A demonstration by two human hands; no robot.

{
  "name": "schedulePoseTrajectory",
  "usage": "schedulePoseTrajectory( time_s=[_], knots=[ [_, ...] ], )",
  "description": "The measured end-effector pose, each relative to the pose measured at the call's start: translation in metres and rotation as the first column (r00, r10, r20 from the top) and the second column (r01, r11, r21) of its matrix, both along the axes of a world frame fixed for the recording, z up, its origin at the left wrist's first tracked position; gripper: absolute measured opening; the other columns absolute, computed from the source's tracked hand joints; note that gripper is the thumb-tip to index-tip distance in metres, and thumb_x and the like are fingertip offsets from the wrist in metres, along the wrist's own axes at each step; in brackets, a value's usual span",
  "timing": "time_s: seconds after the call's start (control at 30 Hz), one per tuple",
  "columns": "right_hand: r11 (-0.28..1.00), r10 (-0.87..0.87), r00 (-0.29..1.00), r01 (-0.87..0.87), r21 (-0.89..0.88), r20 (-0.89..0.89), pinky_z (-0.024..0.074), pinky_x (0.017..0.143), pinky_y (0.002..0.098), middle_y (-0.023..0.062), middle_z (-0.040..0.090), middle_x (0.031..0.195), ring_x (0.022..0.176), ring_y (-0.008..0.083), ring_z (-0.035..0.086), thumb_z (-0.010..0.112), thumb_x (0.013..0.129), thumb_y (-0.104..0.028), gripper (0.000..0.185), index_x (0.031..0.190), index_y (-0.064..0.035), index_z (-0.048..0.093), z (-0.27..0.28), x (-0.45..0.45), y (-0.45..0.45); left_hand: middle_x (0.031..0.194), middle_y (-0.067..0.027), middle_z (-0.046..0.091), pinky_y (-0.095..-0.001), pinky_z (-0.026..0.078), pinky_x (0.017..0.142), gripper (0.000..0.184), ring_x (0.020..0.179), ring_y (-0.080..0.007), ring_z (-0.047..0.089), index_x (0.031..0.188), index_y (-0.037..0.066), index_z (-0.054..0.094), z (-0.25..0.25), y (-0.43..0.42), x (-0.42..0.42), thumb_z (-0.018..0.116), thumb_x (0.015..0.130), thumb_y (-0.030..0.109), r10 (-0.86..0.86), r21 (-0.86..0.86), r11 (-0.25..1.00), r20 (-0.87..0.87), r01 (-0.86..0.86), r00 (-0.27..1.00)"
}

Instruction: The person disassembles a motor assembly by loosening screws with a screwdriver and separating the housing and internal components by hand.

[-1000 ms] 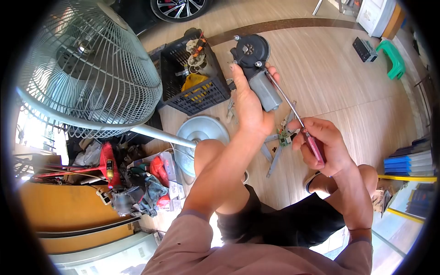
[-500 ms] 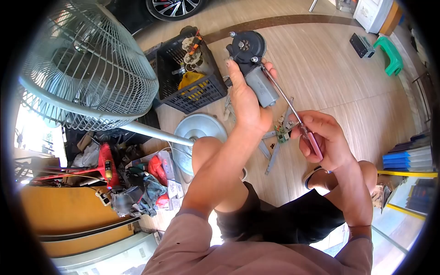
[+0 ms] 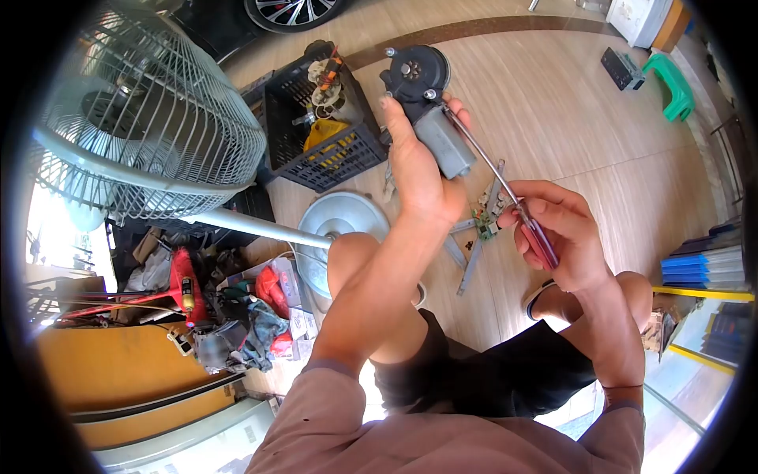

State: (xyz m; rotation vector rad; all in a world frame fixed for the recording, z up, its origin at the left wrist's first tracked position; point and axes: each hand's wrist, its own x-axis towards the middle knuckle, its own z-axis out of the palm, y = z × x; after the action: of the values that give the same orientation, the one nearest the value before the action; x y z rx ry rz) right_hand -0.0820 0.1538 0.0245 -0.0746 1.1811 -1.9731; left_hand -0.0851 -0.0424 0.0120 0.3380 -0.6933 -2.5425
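Note:
My left hand [image 3: 422, 170] grips a small electric gear motor [image 3: 444, 142], with a round black gear housing at its top and a grey metal can below. The thumb lies along its left side and fingertips show on the right. In my right hand [image 3: 564, 233] is a screwdriver [image 3: 538, 238] with a reddish handle, held between thumb and fingers. Its long shaft slants up and left, and the tip meets the motor near the joint of housing and can. Below, on the floor, lie a small green circuit board [image 3: 484, 224] and some metal strips [image 3: 471, 267].
A black plastic crate [image 3: 335, 162] with parts stands at the upper left, beside a large standing fan [image 3: 158, 126] and its round base [image 3: 347, 209]. A green stool [image 3: 677, 91] and a black box-shaped device [image 3: 622, 69] sit far right. Clutter fills the lower left.
The motor and my left hand have shifted slightly up and left in view. My right fingers have changed position around the screwdriver handle, the index finger now lying further over it.

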Motion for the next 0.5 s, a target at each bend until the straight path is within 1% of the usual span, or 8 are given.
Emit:
schedulePoseTrajectory(
  time_s=[0.1, 0.2, 0.27, 0.3, 0.33, 0.4, 0.43, 0.5],
  knots=[
    [0.992, 0.032, 0.998, -0.026, -0.121, 0.049, 0.0405, 0.045, 0.0231, 0.0142, 0.069, 0.093, 0.062, 0.0124, 0.059, 0.058, 0.096, -0.012, 0.03, 0.124, -0.0027, 0.062, 0.0, -0.005, 0.004, 0.097, -0.008, 0.061, -0.0302, 0.053, 0.086, 0.053, 0.09, -0.0184, 0.06, 0.112, 0.004, 0.058, 0.0, -0.001, 0.0, 0.038, 0.103, 0.053, 0.014, -0.031, 0.999, -0.015, -0.015, 1.0],
    [0.985, 0.09, 0.995, -0.082, -0.152, 0.048, 0.0432, 0.046, 0.0234, 0.0129, 0.069, 0.095, 0.065, 0.0131, 0.063, 0.059, 0.095, -0.007, 0.027, 0.122, -0.0014, 0.062, 0.001, -0.011, 0.008, 0.097, -0.0082, 0.061, -0.0306, 0.053, 0.086, 0.052, 0.09, -0.0186, 0.06, 0.113, 0.004, 0.057, -0.002, -0.001, 0.0, 0.038, 0.104, 0.052, 0.0, -0.063, 0.998, -0.021, -0.001, 1.0],
    [0.98, 0.007, 0.904, 0.078, 0.181, -0.428, 0.0455, 0.047, 0.0235, 0.012, 0.069, 0.098, 0.068, 0.0139, 0.065, 0.06, 0.094, -0.004, 0.026, 0.119, -0.0006, 0.063, -0.004, 0.001, 0.002, 0.096, -0.0083, 0.061, -0.031, 0.053, 0.086, 0.052, 0.09, -0.0187, 0.06, 0.112, 0.004, 0.057, -0.003, 0.0, -0.001, 0.038, 0.104, 0.052, 0.005, -0.053, 0.999, -0.014, -0.006, 1.0],
    [0.93, 0.032, 0.771, 0.21, 0.301, -0.637, 0.0467, 0.048, 0.0236, 0.0115, 0.069, 0.099, 0.069, 0.0143, 0.066, 0.061, 0.093, -0.002, 0.025, 0.118, -0.0002, 0.063, -0.008, 0.006, -0.003, 0.096, -0.0084, 0.061, -0.0311, 0.053, 0.086, 0.052, 0.089, -0.0187, 0.06, 0.112, 0.004, 0.058, -0.003, -0.001, -0.001, 0.038, 0.104, 0.052, 0.009, -0.049, 0.999, -0.01, -0.01, 1.0],
    [0.89, 0.078, 0.549, 0.337, 0.306, -0.832, 0.0477, 0.049, 0.0236, 0.0108, 0.068, 0.1, 0.07, 0.0143, 0.067, 0.062, 0.092, 0.0, 0.024, 0.116, 0.0, 0.063, -0.012, 0.007, -0.006, 0.096, -0.0084, 0.061, -0.0311, 0.053, 0.086, 0.052, 0.089, -0.0188, 0.06, 0.112, 0.004, 0.058, -0.003, -0.001, -0.001, 0.038, 0.104, 0.052, 0.019, -0.045, 0.999, -0.004, -0.019, 1.0],
    [0.802, 0.236, -0.003, 0.565, 0.193, -0.972, 0.0496, 0.052, 0.0236, 0.0094, 0.068, 0.101, 0.073, 0.0141, 0.068, 0.064, 0.09, 0.002, 0.024, 0.114, 0.0004, 0.064, -0.02, 0.01, -0.011, 0.096, -0.0084, 0.062, -0.0312, 0.053, 0.086, 0.052, 0.089, -0.0189, 0.06, 0.113, 0.005, 0.058, -0.004, -0.001, -0.002, 0.037, 0.104, 0.052, 0.033, -0.036, 0.999, 0.007, -0.033, 0.999],
    [0.814, 0.179, 0.071, 0.55, 0.188, -0.981, 0.0479, 0.05, 0.0232, 0.0097, 0.067, 0.101, 0.069, 0.0129, 0.066, 0.066, 0.088, 0.003, 0.026, 0.114, -0.0001, 0.065, -0.02, 0.012, -0.012, 0.096, -0.0084, 0.062, -0.0311, 0.053, 0.086, 0.052, 0.089, -0.0189, 0.06, 0.113, 0.005, 0.058, -0.003, 0.0, -0.001, 0.037, 0.104, 0.052, 0.033, -0.039, 0.999, 0.015, -0.032, 0.999],
    [0.883, 0.015, 0.592, 0.37, 0.289, -0.806, 0.0458, 0.048, 0.0223, 0.0101, 0.067, 0.099, 0.064, 0.0124, 0.063, 0.066, 0.089, 0.0, 0.025, 0.114, -0.0003, 0.065, -0.015, 0.011, -0.008, 0.097, -0.0083, 0.062, -0.0309, 0.053, 0.086, 0.052, 0.089, -0.0188, 0.06, 0.113, 0.005, 0.058, -0.001, 0.001, 0.0, 0.037, 0.104, 0.052, 0.038, -0.046, 0.998, 0.033, -0.036, 0.999]
  ],
)
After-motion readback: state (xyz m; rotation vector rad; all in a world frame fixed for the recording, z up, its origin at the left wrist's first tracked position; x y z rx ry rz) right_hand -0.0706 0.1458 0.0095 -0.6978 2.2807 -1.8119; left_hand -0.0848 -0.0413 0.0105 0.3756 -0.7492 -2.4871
